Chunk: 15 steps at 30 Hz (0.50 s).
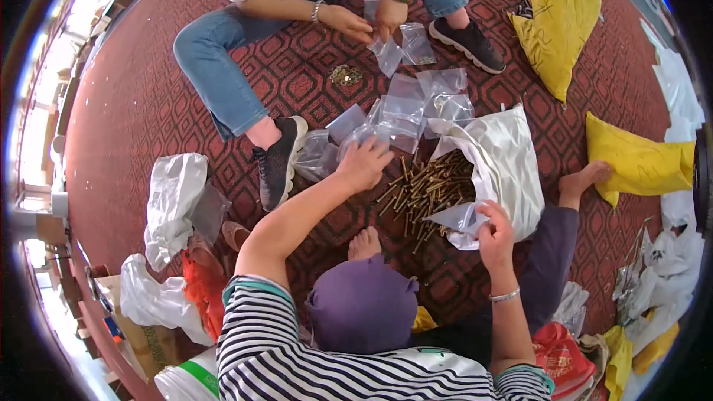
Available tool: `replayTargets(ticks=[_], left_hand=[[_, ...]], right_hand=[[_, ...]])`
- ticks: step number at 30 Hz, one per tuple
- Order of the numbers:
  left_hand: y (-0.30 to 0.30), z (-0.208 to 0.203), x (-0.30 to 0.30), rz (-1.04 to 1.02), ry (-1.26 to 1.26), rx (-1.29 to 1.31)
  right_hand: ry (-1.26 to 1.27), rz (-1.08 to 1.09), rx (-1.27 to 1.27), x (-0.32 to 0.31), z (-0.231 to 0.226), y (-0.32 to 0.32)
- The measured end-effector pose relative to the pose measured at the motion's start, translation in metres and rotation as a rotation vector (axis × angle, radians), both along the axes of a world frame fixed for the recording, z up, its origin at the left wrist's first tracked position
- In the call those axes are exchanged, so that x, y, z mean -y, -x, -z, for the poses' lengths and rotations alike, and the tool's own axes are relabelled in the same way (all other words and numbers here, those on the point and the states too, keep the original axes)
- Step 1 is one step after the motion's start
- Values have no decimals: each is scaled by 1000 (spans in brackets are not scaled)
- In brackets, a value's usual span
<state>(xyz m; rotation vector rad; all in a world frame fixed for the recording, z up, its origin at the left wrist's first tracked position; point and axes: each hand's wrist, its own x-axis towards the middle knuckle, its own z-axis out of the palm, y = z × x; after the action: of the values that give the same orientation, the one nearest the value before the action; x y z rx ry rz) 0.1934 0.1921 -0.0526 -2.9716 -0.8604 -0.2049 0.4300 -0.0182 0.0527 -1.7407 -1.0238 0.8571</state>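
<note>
My right hand point(496, 238) pinches a small clear plastic bag point(454, 218), held just over the near edge of a pile of screws. The long brass-coloured screws point(427, 189) spill from the mouth of a white woven sack point(512, 152) lying on its side. My left hand point(365, 164), fingers apart, rests at the near side of a spread of clear plastic bags point(402, 115); what lies under its fingertips is partly hidden. Across from me, a seated person's hands point(371, 24) handle another clear bag point(388, 58).
A small heap of metal rings point(345, 75) sits on the patterned red carpet point(141, 104). Yellow sacks point(561, 22) lie at the right. White plastic bags point(176, 208) and a red bag point(204, 282) are at my left. The other person's black shoe point(278, 167) is beside the clear bags.
</note>
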Motion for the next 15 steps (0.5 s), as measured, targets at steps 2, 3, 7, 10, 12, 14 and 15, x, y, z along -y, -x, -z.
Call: replayTargets(ticks=[2, 3, 7, 10, 12, 14, 15], left_hand=[[-14, -6, -16, -7, -44, -24], [-21, -7, -23, -98, 66, -68], [-5, -13, -73, -548, 297, -124], [31, -19, -85, -640, 439, -237], [56, -6, -72, -546, 585, -489], [66, -5, -53, -524, 564, -493], [71, -4, -43, -505, 545, -488]], right_hand=[[-57, -48, 104, 0, 4, 12], [-55, -52, 120, 3, 1, 16], [7, -44, 177, 6, -2, 37], [13, -45, 183, 14, 0, 31], [15, -54, 178, 17, 4, 25], [9, -71, 175, 16, 9, 29], [0, -93, 179, 12, 12, 30]])
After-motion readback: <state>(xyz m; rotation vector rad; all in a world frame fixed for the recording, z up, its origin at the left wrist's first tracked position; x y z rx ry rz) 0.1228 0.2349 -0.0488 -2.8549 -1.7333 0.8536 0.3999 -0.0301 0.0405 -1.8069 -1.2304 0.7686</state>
